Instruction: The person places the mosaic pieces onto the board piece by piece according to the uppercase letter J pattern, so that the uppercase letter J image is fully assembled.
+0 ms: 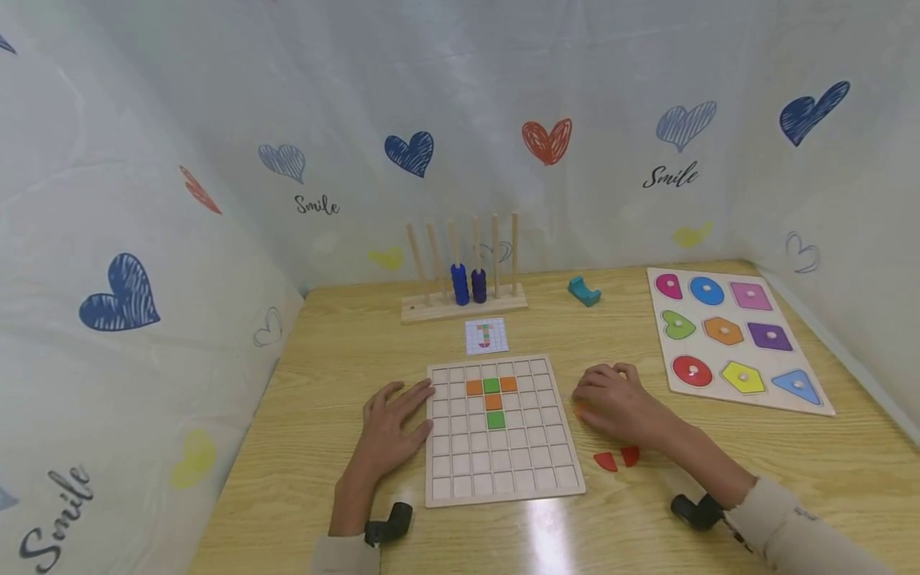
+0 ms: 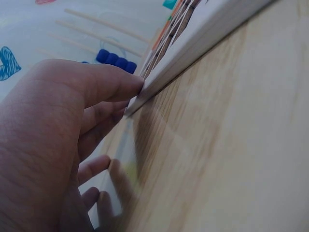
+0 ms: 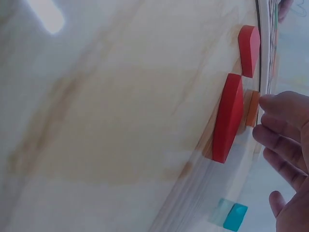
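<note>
The orange tile [image 3: 252, 109] lies right of the board [image 1: 503, 482], at your nearer, right hand [image 1: 618, 404]; whether pinched, cannot be told. Your left hand [image 1: 390, 431], fingers extended, touches the board's left edge.

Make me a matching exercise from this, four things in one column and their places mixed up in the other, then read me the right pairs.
Things:
1. Left hand
2. Right hand
3. Picture card
4. Two red pieces

Places:
A. Between the peg stand and the grid board
B. Lying loose on the table, right of the grid board
C. At the grid board's left edge
D. Close by an orange piece

Right pairs: 1-C, 2-D, 3-A, 4-B.
</note>
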Available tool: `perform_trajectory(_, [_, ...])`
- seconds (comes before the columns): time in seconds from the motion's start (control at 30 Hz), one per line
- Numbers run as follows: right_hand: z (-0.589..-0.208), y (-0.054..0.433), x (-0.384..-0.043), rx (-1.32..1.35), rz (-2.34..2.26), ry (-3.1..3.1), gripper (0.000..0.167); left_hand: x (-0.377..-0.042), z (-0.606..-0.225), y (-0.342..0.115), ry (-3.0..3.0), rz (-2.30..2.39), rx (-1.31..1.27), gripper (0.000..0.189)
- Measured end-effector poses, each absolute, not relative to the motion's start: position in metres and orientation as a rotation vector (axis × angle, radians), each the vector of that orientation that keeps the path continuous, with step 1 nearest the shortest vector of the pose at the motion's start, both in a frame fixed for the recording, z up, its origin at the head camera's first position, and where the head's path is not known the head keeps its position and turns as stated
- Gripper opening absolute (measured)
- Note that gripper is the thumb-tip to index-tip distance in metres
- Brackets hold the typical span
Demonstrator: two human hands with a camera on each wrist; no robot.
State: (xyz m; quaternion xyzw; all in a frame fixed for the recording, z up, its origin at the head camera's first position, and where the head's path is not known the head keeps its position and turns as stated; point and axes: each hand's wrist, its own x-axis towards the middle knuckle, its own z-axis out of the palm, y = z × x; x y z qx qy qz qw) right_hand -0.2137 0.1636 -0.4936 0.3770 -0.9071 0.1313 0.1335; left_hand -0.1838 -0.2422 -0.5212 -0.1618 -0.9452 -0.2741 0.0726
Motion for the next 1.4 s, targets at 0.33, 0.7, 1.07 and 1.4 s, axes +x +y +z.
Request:
perform_trajectory(0.33, [-0.495, 0.169, -0.212, 1.116, 0.459, -2.639, 0.023, -0.183, -0.521, -0.242, -2.831, -0.844, -0.491, 0.052])
perform_trajectory(0.7, [-0.496, 0.173, -0.211, 1.127, 0.456, -2.687, 0.025, -0.184, -0.522, -0.243, -2.818, -0.839, -0.511, 0.052])
perform_trajectory(1.07, [-0.491, 0.17, -0.211, 1.124, 0.452, -2.657, 0.025, -0.184, -0.522, -0.243, -2.812, -0.847, -0.514, 0.052])
perform_trajectory(1.4, [-0.485, 0.164, -0.21, 1.1, 0.522, -2.627, 0.025, -0.184, -0.521, -0.242, -2.809, -0.839, -0.514, 0.052])
